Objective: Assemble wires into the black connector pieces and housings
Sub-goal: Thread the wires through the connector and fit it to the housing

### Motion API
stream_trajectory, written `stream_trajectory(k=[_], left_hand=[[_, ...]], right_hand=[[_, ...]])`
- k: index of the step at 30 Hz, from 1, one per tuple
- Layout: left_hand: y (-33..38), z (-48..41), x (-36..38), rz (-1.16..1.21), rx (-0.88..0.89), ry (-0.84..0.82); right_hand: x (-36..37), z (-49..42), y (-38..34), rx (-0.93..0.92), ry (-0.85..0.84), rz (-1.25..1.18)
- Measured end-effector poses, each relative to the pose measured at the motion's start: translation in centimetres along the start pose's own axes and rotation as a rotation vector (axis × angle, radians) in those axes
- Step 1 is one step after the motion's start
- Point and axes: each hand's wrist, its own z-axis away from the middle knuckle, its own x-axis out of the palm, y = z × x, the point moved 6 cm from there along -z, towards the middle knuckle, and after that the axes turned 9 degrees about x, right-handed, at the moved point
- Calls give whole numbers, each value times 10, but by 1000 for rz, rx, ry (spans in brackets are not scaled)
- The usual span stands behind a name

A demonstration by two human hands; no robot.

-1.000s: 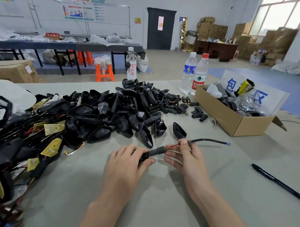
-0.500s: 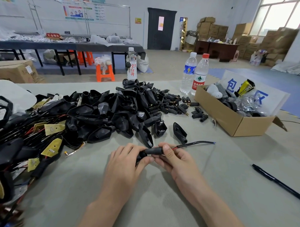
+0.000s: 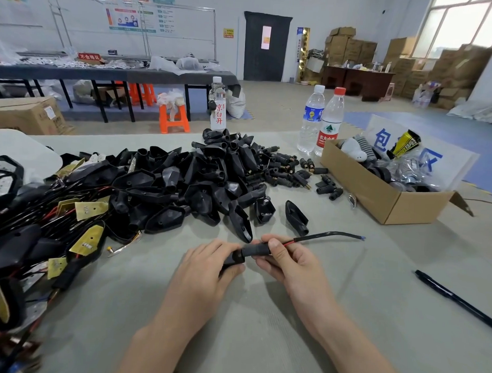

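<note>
My left hand (image 3: 208, 264) grips a black connector piece (image 3: 234, 259) at the table's near middle. My right hand (image 3: 285, 261) pinches the black sleeve (image 3: 255, 250) that butts against that piece. A black sheathed wire (image 3: 328, 235) with a red core runs out of the sleeve to the right, and its blue tip hangs just above the table. A big heap of black housings (image 3: 183, 184) lies behind my hands. Small black plug pieces (image 3: 295, 171) are scattered at its right side. Wired assemblies with yellow boards (image 3: 42, 235) are piled at the left.
A cardboard box (image 3: 378, 199) of parts stands at the right, with two water bottles (image 3: 321, 122) behind it and a third bottle (image 3: 218, 107) further left. A black pen (image 3: 455, 298) lies near the right edge. Two loose housings (image 3: 295, 217) sit just beyond my hands.
My right hand slid left along the wire onto the sleeve and pushed it against the connector piece in my left hand. The wire's free end swung slightly.
</note>
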Motion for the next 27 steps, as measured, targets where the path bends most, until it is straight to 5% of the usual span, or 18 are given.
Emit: stream_trajectory(k=[15,27], left_hand=[[7,-1,-6,67,4,35],[9,0,-5,38,29,-16]], right_hand=[[6,0,1,-8,-85,-65],[1,4,-7,-38,-69,186]])
